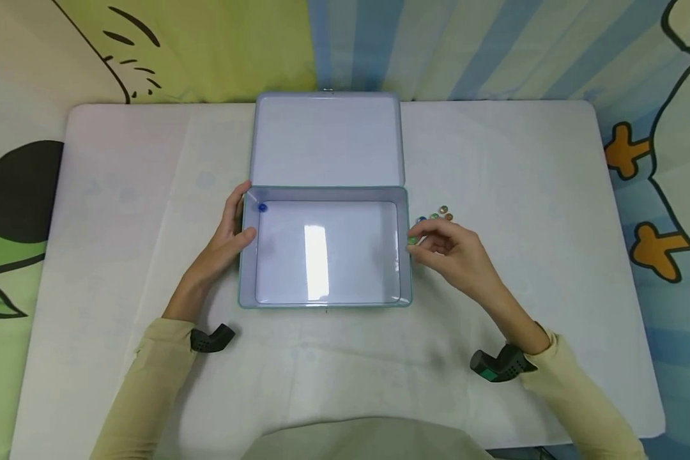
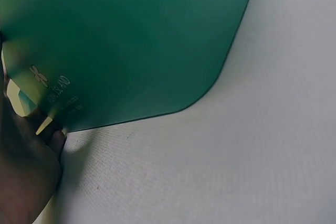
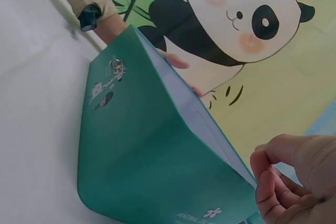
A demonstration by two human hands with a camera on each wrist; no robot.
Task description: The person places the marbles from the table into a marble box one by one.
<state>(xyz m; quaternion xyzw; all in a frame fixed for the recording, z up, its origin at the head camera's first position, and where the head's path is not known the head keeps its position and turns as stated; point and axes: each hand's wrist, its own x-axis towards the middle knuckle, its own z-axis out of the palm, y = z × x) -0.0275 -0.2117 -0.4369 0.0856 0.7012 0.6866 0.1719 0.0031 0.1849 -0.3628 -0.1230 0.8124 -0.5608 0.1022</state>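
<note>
An open tin box (image 1: 324,194), pale inside and green outside, stands on the table with its lid (image 1: 328,139) folded back. My left hand (image 1: 225,239) grips the box's left wall, thumb over the rim and fingers along the outside. A blue marble (image 1: 262,207) lies inside at the back left corner. Just outside the right wall, my right hand (image 1: 451,255) pinches a green marble (image 1: 412,241) between thumb and fingertips. In the right wrist view the marble is hidden behind the curled fingers (image 3: 268,177). Beyond that hand lie several loose marbles (image 1: 443,209) on the table.
The white-covered table (image 1: 523,191) extends around the box on all sides. Behind it hangs a cartoon-printed cloth (image 1: 466,45). Both forearms carry a black wrist camera, the right one (image 1: 501,364) above the table's front right part.
</note>
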